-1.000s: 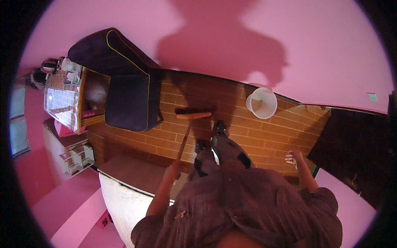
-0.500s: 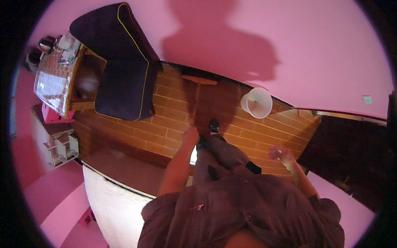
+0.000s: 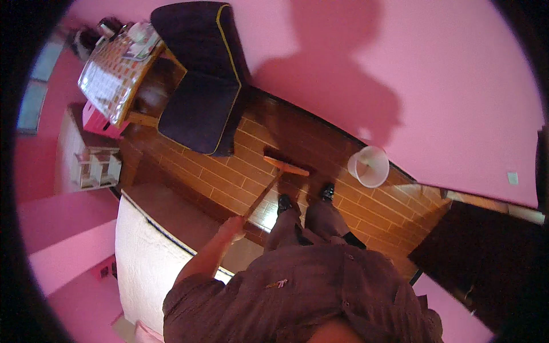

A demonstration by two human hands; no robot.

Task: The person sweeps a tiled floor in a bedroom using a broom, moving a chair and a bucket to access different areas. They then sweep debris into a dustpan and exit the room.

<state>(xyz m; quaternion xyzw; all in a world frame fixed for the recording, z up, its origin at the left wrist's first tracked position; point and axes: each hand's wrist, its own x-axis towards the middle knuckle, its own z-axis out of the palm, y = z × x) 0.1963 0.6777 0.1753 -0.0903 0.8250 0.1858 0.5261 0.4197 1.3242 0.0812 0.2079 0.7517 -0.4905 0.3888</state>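
My left hand is wrapped round the long handle of a broom, which slants away over the wooden floor. Its wide orange head rests on the boards ahead of my feet, a little to the left. The bristles are too dark to make out. My right hand is out of sight, hidden by my body or outside the picture. To the right of the broom head, a white bin stands near the pink wall, with something pale inside.
A dark blue armchair with yellow piping sits ahead on the left, against a table with a checked cover. At lower left lies a bed with a white mattress. Dark furniture fills the right side. A small white shelf stands far left.
The broom head has come nearer, away from the wall, and my left hand has moved left and back with the handle. My right hand has left the view. Both feet now show.
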